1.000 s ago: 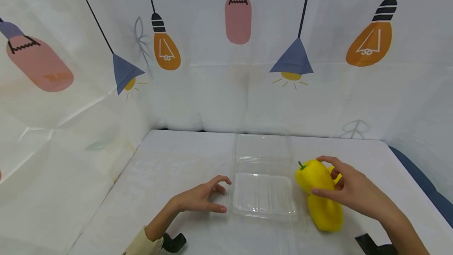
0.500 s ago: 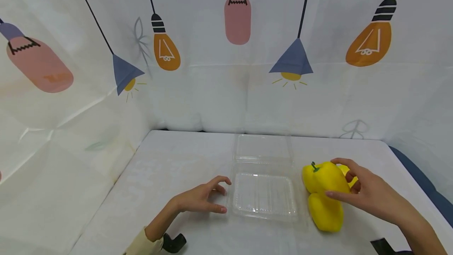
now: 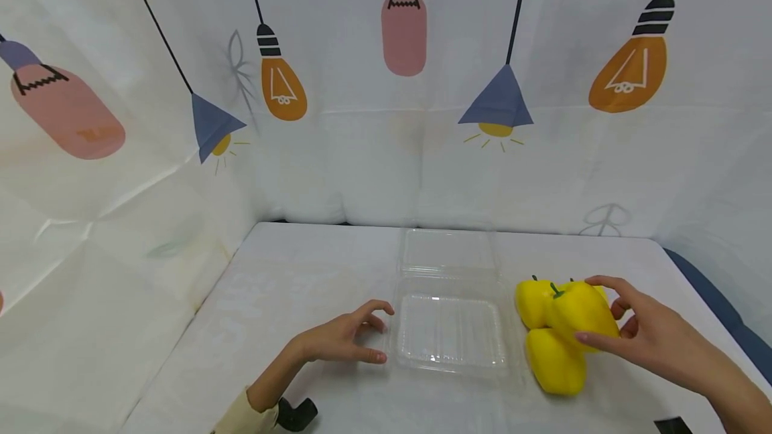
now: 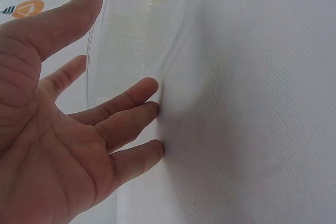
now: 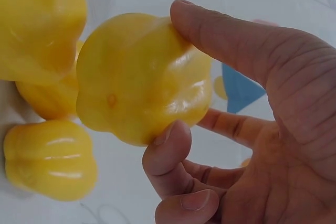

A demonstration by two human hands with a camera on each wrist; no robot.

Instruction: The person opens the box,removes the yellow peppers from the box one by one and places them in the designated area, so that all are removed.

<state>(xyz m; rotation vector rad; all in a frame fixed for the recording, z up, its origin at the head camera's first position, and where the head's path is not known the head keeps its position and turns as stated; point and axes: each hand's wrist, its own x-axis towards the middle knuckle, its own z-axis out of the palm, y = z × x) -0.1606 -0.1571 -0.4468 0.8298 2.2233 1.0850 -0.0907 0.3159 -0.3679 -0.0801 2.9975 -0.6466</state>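
Note:
My right hand (image 3: 654,333) pinches a yellow bell pepper (image 3: 582,313) between thumb and fingers, its green stem pointing up and left. In the right wrist view the held pepper (image 5: 142,80) is raised, its rounded bottom facing the camera. Three more yellow peppers are close by: a front pepper (image 3: 556,370), a back-left pepper (image 3: 531,305), and one mostly hidden behind the held one. My left hand (image 3: 340,337) lies with relaxed fingers at the left side of a clear plastic clamshell box (image 3: 449,368). Its fingertips (image 4: 152,109) rest by the box's edge; whether they touch it is unclear.
The box's lid (image 3: 449,246) lies folded back toward the far edge of the white table (image 3: 313,266). A white curtain (image 3: 338,173) printed with lamps hangs behind and to the left. Something dark blue (image 3: 712,293) shows beyond the table's right edge.
My right hand has moved right with the held pepper, away from the box, bringing the back-left pepper into view. The left hand and the box stay put.

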